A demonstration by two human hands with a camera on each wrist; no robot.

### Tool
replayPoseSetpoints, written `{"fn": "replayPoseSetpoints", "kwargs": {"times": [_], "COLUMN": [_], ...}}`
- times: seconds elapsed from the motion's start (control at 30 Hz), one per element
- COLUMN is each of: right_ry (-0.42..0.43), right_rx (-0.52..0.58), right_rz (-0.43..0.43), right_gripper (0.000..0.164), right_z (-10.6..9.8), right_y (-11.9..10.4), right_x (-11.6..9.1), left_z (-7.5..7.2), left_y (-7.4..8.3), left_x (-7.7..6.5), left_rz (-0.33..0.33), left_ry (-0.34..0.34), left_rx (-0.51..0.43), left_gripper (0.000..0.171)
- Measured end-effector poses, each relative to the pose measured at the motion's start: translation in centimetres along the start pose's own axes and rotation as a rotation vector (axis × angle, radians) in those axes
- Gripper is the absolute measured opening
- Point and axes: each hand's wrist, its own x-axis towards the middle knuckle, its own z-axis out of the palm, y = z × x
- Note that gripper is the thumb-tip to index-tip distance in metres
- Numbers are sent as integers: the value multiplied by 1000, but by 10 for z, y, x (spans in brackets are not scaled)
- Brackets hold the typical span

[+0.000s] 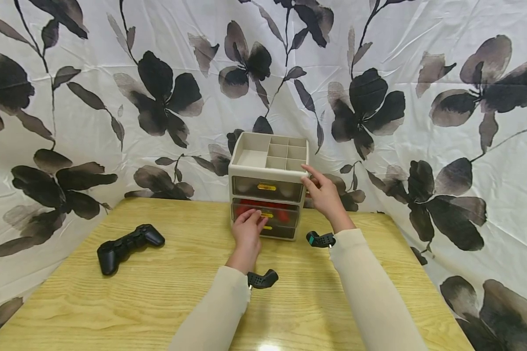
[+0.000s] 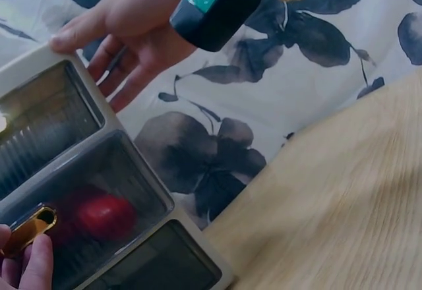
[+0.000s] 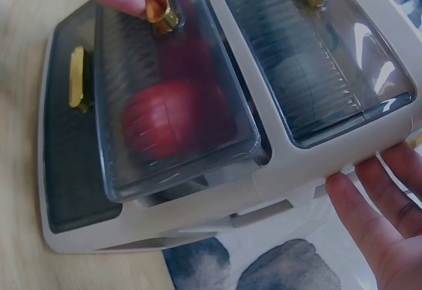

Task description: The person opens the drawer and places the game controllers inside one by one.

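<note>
A cream desktop organizer (image 1: 268, 171) with three smoky see-through drawers stands at the back of the table. In the right wrist view, its middle drawer (image 3: 119, 171) juts out a little from the frame. Through that drawer's front shows something red and rounded (image 3: 161, 118), its kind blurred by the plastic. My left hand (image 1: 247, 234) pinches the gold handle (image 3: 158, 6) of this drawer between thumb and fingers. At the organizer's upper right corner, my right hand (image 1: 327, 195) rests its thumb and extended fingers against the edge and side. The upper and lower drawers are closed.
A black game controller (image 1: 129, 247) lies on the left of the wooden table (image 1: 158, 307). Open compartments (image 1: 252, 158) form the organizer's top. Floral cloth (image 1: 193, 117) hangs close behind the organizer and along both sides.
</note>
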Motion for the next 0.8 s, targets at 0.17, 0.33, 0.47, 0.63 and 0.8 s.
{"fn": "replayPoseSetpoints", "kwargs": {"times": [0.17, 0.33, 0.47, 0.63, 0.8], "right_ry": [3, 1, 0, 2, 4], "right_rx": [-2, -22, -24, -10, 5], "right_rz": [-2, 2, 10, 6, -3], "right_gripper": [45, 45, 45, 45, 44], "right_z": [-1, -2, -2, -2, -2], "right_y": [-1, -1, 0, 1, 1], "right_x": [0, -1, -1, 1, 0], "left_z": [4, 7, 9, 11, 12], "left_y": [-1, -2, -3, -4, -4], "left_x": [5, 9, 12, 17, 20], "left_rz": [-4, 6, 5, 11, 19], "left_ry": [21, 32, 28, 33, 31], "left_rx": [-9, -9, 3, 0, 1], "left_gripper": [7, 8, 7, 8, 8]}}
